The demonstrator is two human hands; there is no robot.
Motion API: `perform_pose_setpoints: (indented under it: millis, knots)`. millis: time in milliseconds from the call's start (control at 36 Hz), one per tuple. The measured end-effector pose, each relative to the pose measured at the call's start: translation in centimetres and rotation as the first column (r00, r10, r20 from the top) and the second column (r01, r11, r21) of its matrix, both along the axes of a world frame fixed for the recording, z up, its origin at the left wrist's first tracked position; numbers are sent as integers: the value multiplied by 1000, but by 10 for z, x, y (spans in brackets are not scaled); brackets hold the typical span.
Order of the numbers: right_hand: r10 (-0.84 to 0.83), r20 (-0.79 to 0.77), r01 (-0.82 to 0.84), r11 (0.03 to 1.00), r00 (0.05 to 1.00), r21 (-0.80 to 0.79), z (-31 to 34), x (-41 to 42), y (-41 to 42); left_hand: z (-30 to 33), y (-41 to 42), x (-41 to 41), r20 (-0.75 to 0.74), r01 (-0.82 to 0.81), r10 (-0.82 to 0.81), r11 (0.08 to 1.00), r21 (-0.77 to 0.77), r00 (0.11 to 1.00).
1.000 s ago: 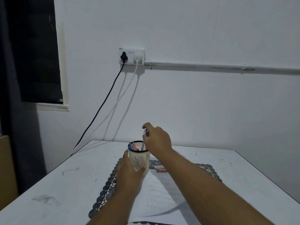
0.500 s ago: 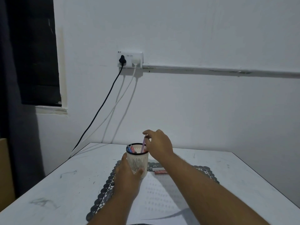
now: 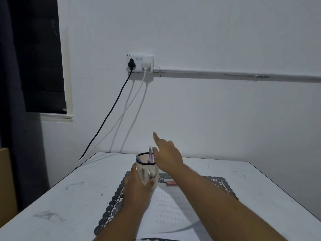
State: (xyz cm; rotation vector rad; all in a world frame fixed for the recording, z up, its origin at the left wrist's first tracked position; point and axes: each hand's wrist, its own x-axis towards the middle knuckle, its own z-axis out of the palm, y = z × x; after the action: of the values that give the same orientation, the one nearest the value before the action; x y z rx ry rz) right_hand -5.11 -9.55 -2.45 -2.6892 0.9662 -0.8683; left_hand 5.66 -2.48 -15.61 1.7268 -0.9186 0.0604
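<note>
A white slotted pen cup with a dark rim stands on a grey lace-edged mat on the white table. My left hand grips the cup from its near left side, thumb and fingers curled round it. Inside the cup stand a purple pen and a blue one. My right hand hovers just right of the cup's rim with its fingers spread and the index finger raised. It holds nothing and is apart from the purple pen.
A white sheet of paper lies on the mat under my right forearm. A small white and red item lies right of the cup. A wall socket with black and white cables hangs behind the table. A dark window is at left.
My right hand has let go of the purple pen, which now stands in the cup, and its fingers have spread open. The left hand keeps its grip on the cup.
</note>
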Motion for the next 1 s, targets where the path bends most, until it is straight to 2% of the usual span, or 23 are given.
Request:
perform_pose_setpoints:
  millis: [83, 167, 250, 306, 361, 417, 472, 583, 694, 778, 917, 1000]
  knots:
    - [-1, 186, -3, 1000, 983, 23, -14, -19, -1, 9, 4, -5, 14, -57, 56, 998, 41, 998]
    - [-29, 247, 17, 998, 969, 52, -34, -45, -1, 25, 16, -16, 86, -110, 111, 994, -22, 990]
    - [-78, 150, 68, 995, 986, 67, -53, -73, -1, 39, 25, -25, 245, -126, 170, 974, -188, 954]
    - [-102, 48, 99, 993, 994, 68, -64, -92, 2, 45, 29, -32, 415, -86, 207, 952, -293, 886]
    - [-91, -35, 93, 994, 995, 60, -73, -109, 8, 48, 31, -41, 550, 9, 185, 944, -330, 814]
    - [-80, -69, 85, 994, 994, 62, -81, -122, 16, 47, 29, -50, 629, 162, 24, 958, -236, 777]
    - [-98, -79, 102, 994, 992, 49, -88, -128, 24, 42, 28, -59, 658, 264, -172, 964, -42, 733]
    - [-84, -131, 90, 995, 988, 37, -105, -134, 26, 20, 20, -73, 631, 300, -409, 913, 278, 659]
    - [-5, -197, 20, 997, 980, 78, -111, -139, 21, 13, 16, -70, 544, 314, -602, 786, 533, 585]
    - [17, -185, 1, 996, 983, 95, -109, -141, 20, 13, 16, -69, 511, 282, -661, 723, 631, 549]
    - [28, -150, -11, 994, 988, 112, -107, -147, 24, 13, 17, -71, 499, 273, -672, 707, 652, 547]
    - [-56, -35, 61, 989, 998, 138, -101, -154, 24, 12, 16, -69, 478, 285, -672, 703, 652, 566]
